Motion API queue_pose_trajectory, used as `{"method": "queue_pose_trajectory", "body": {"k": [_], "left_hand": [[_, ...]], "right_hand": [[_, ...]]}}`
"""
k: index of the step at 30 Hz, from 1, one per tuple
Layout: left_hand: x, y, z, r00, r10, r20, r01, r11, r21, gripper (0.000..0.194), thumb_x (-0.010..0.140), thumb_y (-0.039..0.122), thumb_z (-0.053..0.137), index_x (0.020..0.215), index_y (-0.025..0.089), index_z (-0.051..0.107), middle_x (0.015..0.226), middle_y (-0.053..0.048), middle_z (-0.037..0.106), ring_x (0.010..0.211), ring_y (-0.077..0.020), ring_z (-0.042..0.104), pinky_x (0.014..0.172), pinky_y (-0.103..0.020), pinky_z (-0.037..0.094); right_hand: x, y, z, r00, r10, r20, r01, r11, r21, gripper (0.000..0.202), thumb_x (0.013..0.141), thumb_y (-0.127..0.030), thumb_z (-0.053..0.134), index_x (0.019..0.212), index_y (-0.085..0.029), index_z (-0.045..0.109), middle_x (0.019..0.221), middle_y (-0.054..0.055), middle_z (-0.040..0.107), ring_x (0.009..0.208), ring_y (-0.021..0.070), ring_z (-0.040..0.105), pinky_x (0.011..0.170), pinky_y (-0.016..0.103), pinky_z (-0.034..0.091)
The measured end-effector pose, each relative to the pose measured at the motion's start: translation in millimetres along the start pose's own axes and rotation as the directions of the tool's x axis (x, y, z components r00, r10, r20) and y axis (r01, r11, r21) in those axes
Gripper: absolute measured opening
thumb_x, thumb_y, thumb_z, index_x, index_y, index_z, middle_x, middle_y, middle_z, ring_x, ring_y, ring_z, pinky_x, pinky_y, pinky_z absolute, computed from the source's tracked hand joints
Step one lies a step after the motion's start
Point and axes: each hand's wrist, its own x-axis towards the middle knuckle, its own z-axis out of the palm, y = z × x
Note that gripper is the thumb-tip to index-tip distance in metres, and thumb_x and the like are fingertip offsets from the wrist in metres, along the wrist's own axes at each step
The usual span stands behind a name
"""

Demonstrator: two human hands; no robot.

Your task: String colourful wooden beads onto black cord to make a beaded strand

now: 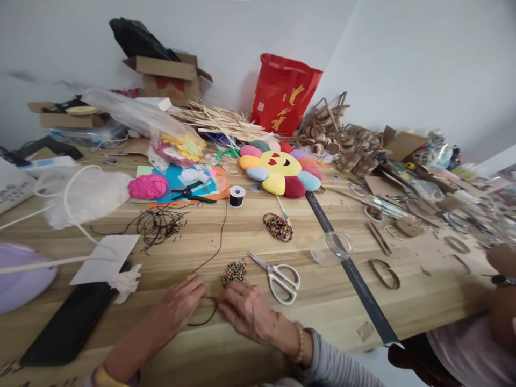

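A thin black cord (221, 236) runs from the white spool (237, 196) down to my left hand (183, 303), whose fingers pinch it. A loop of the cord hangs between the hands. My right hand (250, 314) has its fingers pressed together around the cord's other part, beside a small pile of multicoloured beads (234, 272). White-handled scissors (278, 277) lie partly open to the right of the beads. Farther back is a heap of strung beads (278, 227). Cut black cords (157, 226) lie tangled at the left.
A black phone (66, 322) and white paper (107, 259) lie left. Black pliers (191, 193) rest on coloured sheets behind. A flower cushion (282, 166), red bag (284, 94) and clear round container (332, 247) stand farther off. Another person's arm (502, 312) is at the right edge.
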Motion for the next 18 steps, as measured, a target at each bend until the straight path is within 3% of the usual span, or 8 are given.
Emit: {"method": "queue_pose_trajectory", "body": {"k": [2, 5, 9, 14, 18], "left_hand": [[11.0, 14.2, -13.2, 0.996, 0.008, 0.088, -0.012, 0.999, 0.048, 0.027, 0.093, 0.016, 0.038, 0.095, 0.022, 0.064, 0.102, -0.005, 0.069, 0.101, -0.0207, 0.062, 0.098, -0.033, 0.045], [27.0, 33.5, -30.6, 0.994, 0.015, 0.104, -0.023, 0.997, 0.077, 0.026, 0.093, 0.018, 0.038, 0.090, 0.021, 0.063, 0.090, -0.004, 0.069, 0.085, -0.0186, 0.064, 0.079, -0.028, 0.050], [38.5, 42.7, -32.9, 0.995, -0.026, 0.091, 0.020, 0.998, 0.065, 0.024, 0.091, 0.021, 0.043, 0.076, 0.020, 0.062, 0.069, 0.000, 0.067, 0.063, -0.0147, 0.062, 0.061, -0.022, 0.046], [40.0, 35.8, -23.2, 0.989, -0.124, 0.074, 0.131, 0.987, -0.093, 0.020, 0.086, 0.024, 0.048, 0.090, 0.021, 0.067, 0.079, -0.001, 0.073, 0.069, -0.0145, 0.066, 0.065, -0.020, 0.049], [40.5, 28.1, -27.6, 0.992, -0.109, 0.068, 0.116, 0.988, -0.104, 0.025, 0.084, 0.024, 0.048, 0.091, 0.021, 0.071, 0.084, -0.004, 0.074, 0.073, -0.0163, 0.067, 0.068, -0.022, 0.050]], "right_hand": [[3.7, -1.7, -4.4, 0.992, 0.117, -0.048, -0.107, 0.979, 0.174, 0.011, 0.092, -0.023, 0.053, 0.100, -0.017, 0.055, 0.087, 0.003, 0.059, 0.075, 0.0138, 0.056, 0.065, 0.023, 0.044], [11.3, -4.1, -6.4, 0.969, 0.246, -0.033, -0.202, 0.859, 0.471, 0.025, 0.085, -0.023, 0.062, 0.108, -0.016, 0.054, 0.081, 0.000, 0.058, 0.063, 0.0105, 0.052, 0.058, 0.021, 0.043], [17.7, -5.1, -5.4, 0.947, 0.317, 0.048, -0.260, 0.674, 0.692, 0.013, 0.087, -0.028, 0.057, 0.085, -0.016, 0.059, 0.060, -0.005, 0.050, 0.052, 0.0076, 0.044, 0.049, 0.018, 0.035], [16.4, -1.8, -5.9, 0.921, 0.370, 0.121, -0.295, 0.460, 0.837, 0.038, 0.085, -0.053, 0.057, 0.077, -0.015, 0.056, 0.057, -0.004, 0.053, 0.046, 0.0062, 0.046, 0.047, 0.018, 0.038], [17.0, 3.7, -2.9, 0.893, 0.407, 0.192, -0.328, 0.296, 0.897, 0.050, 0.076, -0.065, 0.060, 0.078, -0.016, 0.053, 0.059, -0.002, 0.058, 0.041, 0.0059, 0.048, 0.042, 0.018, 0.040]]}}
